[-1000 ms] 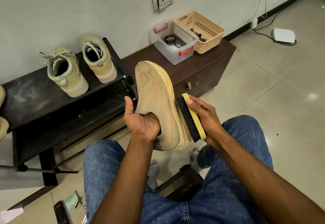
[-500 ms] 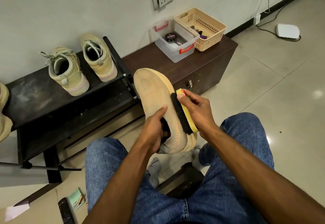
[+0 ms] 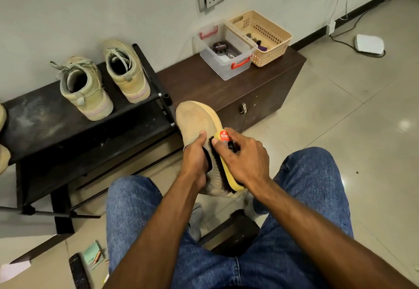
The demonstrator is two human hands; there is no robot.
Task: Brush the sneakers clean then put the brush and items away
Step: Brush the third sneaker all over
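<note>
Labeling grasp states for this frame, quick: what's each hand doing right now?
Left hand: fingers curled round the tan knit slip-on sneaker, holding it.
Right hand: gripping the yellow-backed, dark-bristled shoe brush, bristles against the sneaker.

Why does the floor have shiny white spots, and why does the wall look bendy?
Head view: the spots on the floor are glare from lights on glossy tiles; the wide-angle lens bends the wall; the brush and hands look a bit blurred.

light: bright, even indoor | glare: floor tiles [image 3: 403, 125] at right | focus: sharp | edges: wide-angle bowing
</note>
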